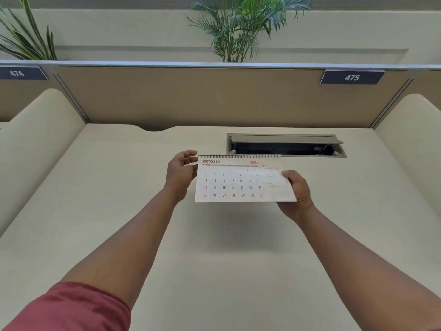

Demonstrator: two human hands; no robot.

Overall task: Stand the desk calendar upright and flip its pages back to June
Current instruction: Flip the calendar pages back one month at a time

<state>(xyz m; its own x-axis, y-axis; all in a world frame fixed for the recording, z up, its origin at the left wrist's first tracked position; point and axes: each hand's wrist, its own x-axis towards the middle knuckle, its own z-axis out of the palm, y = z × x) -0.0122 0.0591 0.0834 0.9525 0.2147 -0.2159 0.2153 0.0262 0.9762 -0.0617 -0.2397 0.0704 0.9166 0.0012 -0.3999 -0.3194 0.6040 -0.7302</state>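
One desk calendar (241,180), two hands (180,177), two plants (241,27), two number plates (352,77), one cable hatch (286,144)

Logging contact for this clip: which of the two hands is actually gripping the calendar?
The right hand, clamped on the desk calendar's lower right corner. The left hand sits open at the upper left edge by the spiral, fingers spread rather than pinching.

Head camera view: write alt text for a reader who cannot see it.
A person holds a desk calendar, open at October 2026, above a cream desk; the right hand grips its lower right corner, the open left hand is at its upper left edge.
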